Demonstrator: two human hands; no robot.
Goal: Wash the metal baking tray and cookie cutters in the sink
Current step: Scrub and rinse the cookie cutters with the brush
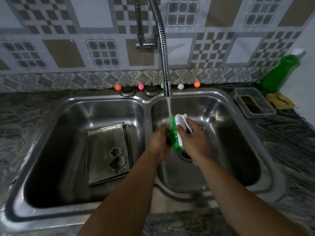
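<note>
Here, scrubbing under the running tap [167, 89]
Right hand [190, 140] grips a green-bristled brush [177, 132]; left hand [160, 142] curls around something dark, unidentifiable; baking tray [105, 150] lies in the left basin

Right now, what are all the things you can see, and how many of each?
baking tray: 1, metal, left sink basin
cookie cutters: 2 seen, metal, on the tray
scrub brush: 1, green and white, under running water
faucet: 1, chrome, above right basin
small balls: 5, orange, pink, green, white, behind sink
soap bottle: 1, green, right counter
plastic container: 1, clear, right counter
left hand: holds something small and dark
right hand: grips the brush
</note>
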